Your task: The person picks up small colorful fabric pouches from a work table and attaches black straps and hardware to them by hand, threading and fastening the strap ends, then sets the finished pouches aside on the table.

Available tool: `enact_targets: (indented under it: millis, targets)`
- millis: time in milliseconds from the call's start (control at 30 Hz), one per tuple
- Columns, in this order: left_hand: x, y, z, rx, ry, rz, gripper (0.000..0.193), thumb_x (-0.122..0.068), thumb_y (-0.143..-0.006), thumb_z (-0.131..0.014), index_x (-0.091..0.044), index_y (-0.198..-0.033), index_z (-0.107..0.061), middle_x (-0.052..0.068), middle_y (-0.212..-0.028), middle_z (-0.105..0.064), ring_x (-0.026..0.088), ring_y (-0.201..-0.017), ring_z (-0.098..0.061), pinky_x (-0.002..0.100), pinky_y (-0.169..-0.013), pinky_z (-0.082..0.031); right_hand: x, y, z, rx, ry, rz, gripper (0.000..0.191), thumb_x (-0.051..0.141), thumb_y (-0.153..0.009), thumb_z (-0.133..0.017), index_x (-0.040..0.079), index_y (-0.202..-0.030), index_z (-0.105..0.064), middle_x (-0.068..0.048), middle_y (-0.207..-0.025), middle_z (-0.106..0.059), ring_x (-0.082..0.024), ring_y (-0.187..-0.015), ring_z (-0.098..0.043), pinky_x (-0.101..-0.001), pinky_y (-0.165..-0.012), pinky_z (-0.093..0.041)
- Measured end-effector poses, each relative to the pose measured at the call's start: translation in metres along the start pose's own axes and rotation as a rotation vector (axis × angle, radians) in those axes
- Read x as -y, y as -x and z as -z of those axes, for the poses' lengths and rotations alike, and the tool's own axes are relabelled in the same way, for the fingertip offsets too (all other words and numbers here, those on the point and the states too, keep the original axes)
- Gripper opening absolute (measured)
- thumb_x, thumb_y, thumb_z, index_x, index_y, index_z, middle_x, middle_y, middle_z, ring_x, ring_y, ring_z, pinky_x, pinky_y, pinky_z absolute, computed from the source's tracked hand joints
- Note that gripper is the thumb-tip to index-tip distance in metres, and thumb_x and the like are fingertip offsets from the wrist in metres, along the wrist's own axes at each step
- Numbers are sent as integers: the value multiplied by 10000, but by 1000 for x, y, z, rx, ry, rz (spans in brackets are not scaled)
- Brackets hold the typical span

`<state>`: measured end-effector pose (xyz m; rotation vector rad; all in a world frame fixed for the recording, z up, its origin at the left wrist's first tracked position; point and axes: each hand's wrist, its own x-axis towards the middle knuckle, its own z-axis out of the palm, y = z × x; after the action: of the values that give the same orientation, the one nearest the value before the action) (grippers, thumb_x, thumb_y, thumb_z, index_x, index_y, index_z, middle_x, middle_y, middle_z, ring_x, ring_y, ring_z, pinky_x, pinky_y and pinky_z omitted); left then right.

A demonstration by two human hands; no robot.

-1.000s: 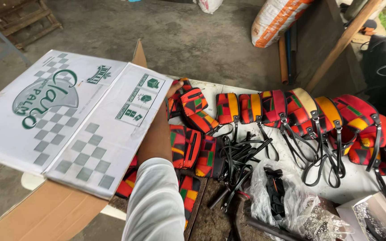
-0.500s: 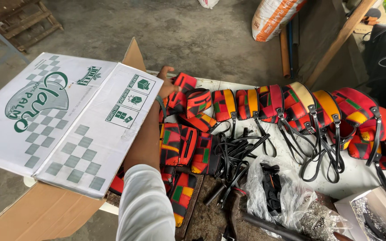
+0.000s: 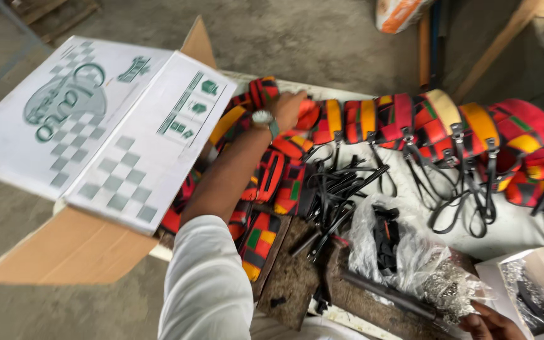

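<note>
My left hand reaches forward over the table, a watch on its wrist and a white sleeve further back. Its fingers curl over a red and orange patterned pouch at the left end of a row of patterned pouches. More such pouches lie under my forearm, beside the big white cardboard box with open flaps. Only part of my right hand shows at the bottom edge, next to a clear plastic bag; its fingers are hidden.
A tangle of black straps lies mid-table, and more straps hang from the pouches. A small open white box sits at the lower right. Brown mats lie near me. A sack and a wooden plank stand behind.
My left arm has stretched further forward, and the hand has come out from behind the box flap onto the end pouch. The view has moved closer. My right hand has come into view.
</note>
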<state>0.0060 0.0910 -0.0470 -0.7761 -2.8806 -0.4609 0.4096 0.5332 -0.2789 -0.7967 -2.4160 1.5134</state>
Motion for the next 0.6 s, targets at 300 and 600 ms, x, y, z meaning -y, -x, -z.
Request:
enact_targets:
  millis: [300,600]
  targets:
    - [13,79,66,-557,412,-255,559,92,-856,-639,-50,-1379,-500,224,-1285,-683,437,-1236,-623,455,-1038,-545,-10,27,15,45,-199,387,244,176,-1204,-621,-59,-1222,-559,-183,-956,-715,-203,-976,-727,-325,-1015,-558]
    - [-20,238,29,-644,591,40,440,-11,-953,-659,-34,-1381,-559,190,-1344,-652,353,-1255,-663,384,-1070,-506,-36,-16,5,90,-14,286,321,240,-1125,-641,-56,-1233,-579,-186,-919,-729,-254,-915,-724,-417,-956,-569]
